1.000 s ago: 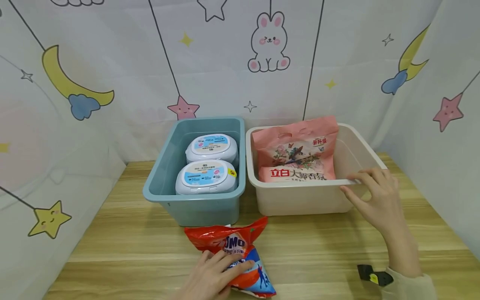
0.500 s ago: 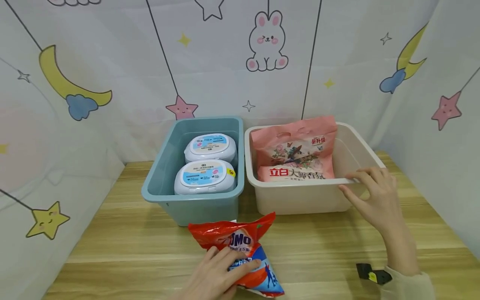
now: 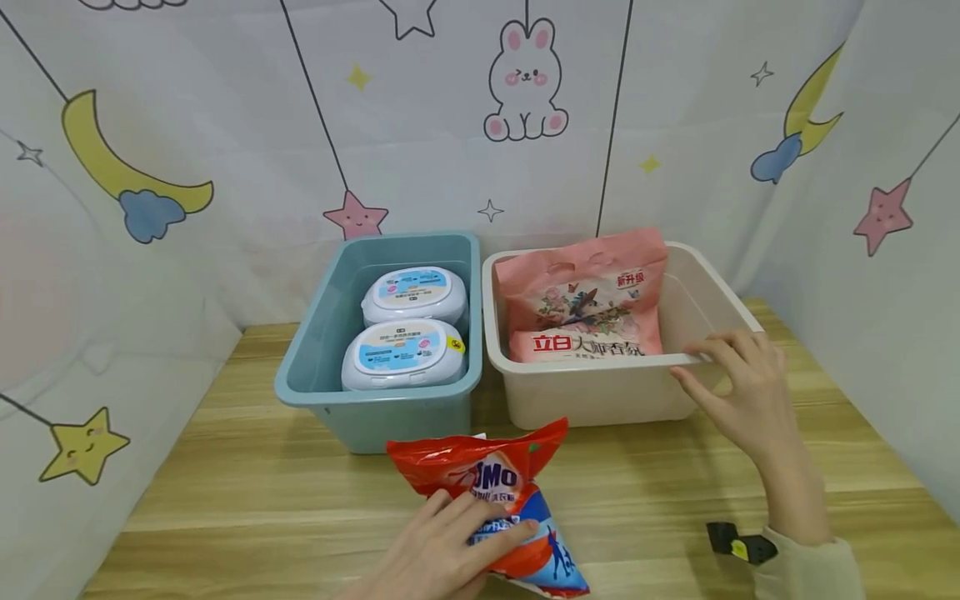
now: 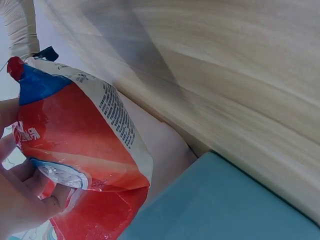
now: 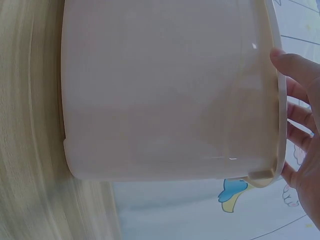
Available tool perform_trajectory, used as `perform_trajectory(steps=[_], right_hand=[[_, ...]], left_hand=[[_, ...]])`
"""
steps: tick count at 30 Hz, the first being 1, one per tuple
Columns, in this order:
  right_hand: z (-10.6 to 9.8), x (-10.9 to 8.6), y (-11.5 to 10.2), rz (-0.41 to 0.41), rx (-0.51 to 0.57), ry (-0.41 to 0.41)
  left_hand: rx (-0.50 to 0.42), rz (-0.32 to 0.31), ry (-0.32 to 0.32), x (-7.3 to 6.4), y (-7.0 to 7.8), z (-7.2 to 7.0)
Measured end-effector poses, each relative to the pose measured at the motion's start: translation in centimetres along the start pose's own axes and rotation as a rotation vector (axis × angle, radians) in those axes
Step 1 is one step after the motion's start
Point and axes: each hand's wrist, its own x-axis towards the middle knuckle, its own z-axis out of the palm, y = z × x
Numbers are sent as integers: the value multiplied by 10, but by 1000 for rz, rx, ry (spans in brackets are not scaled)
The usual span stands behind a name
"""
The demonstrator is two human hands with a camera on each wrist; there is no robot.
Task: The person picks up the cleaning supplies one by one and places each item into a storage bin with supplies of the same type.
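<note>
My left hand [image 3: 450, 542] grips a red and blue bag of laundry powder [image 3: 551, 533] in front of the two bins. In the left wrist view its fingers curl against the bag's printed face, and the bag looks raised off the table. My right hand [image 3: 746, 400] holds the front rim of the cream bin [image 3: 592, 400] near its right corner. From the right wrist, the thumb shows on the outer side of the rim with the fingers over it. Inside that bin a pink bag of detergent [image 3: 585, 308] leans at the left, leaving bare space at its right.
Left of the cream bin stands a blue-green bin [image 3: 397, 425] with two white lidded boxes [image 3: 405, 354] inside, one behind the other. Both bins rest on the wood-grain table [image 3: 247, 492]. A patterned white curtain [image 3: 420, 125] hangs behind and at both sides.
My left hand has carried the laundry powder bag a little to the right, and its top has risen slightly. My right hand stays on the cream bin's rim. The head view has shifted slightly.
</note>
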Motion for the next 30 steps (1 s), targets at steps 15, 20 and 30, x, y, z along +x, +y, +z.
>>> perform_trajectory(steps=[15, 20, 30], right_hand=[[-1, -1, -2, 13, 8, 4], [-2, -1, 0, 14, -5, -19], [-1, -1, 0, 3, -6, -19]], left_hand=[[18, 65, 71, 6, 6, -2], [50, 75, 96, 9, 7, -5], [44, 134, 109, 16, 8, -14]])
